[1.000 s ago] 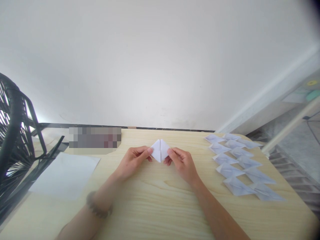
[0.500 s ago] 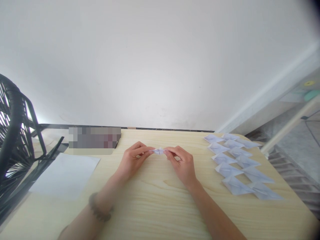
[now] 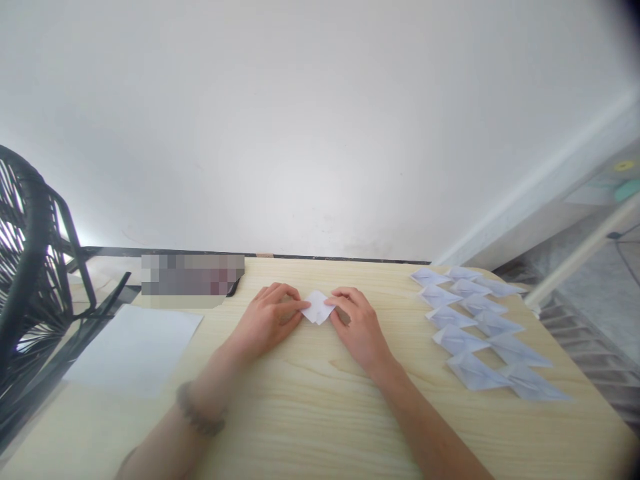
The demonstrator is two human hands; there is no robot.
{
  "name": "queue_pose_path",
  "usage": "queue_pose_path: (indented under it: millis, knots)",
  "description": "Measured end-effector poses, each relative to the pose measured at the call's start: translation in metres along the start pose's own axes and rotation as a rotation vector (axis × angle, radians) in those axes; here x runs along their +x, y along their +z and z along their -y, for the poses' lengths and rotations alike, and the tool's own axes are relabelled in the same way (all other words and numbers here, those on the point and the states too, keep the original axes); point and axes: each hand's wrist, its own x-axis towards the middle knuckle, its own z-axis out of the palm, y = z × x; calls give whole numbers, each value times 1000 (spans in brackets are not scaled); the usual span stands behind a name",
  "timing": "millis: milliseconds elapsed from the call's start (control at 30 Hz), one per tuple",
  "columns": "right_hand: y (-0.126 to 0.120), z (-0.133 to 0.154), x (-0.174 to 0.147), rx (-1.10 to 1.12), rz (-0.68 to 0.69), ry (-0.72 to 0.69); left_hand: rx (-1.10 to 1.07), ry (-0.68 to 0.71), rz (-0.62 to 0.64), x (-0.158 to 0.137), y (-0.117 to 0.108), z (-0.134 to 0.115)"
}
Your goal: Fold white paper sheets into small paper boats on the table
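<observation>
Between my hands is a small folded white paper [image 3: 318, 309], diamond-shaped, with its broad face toward me and a slit at its near point. My left hand [image 3: 270, 317] pinches its left corner, thumb and fingers closed. At the right corner my right hand [image 3: 356, 323] grips it the same way. The paper is low at the table surface; whether it rests on it I cannot tell. A dark beaded bracelet [image 3: 200, 410] circles my left wrist.
Several folded white paper pieces [image 3: 477, 373] lie in two columns on the right of the wooden table [image 3: 300, 413]. White sheets [image 3: 135, 347] lie at left, below a blurred-out dark object [image 3: 193, 277]. A black woven chair [image 3: 30, 267] stands at far left, a white wall [image 3: 320, 133] behind.
The folded paper has turned from nearly edge-on to showing its flat diamond face. My hands have shifted slightly with it, both still holding its corners.
</observation>
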Motion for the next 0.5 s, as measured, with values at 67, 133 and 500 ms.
queue_pose_path:
  millis: [67,133,500]
  knots:
    - [1,-1,0,-10,14,-7,30,-4,25,0,-3,-2]
    - [0,-2,0,1,31,-13,39,-24,42,1,-4,-2]
    - [-11,2,6,148,8,82,-183,-178,96,3,-5,-10]
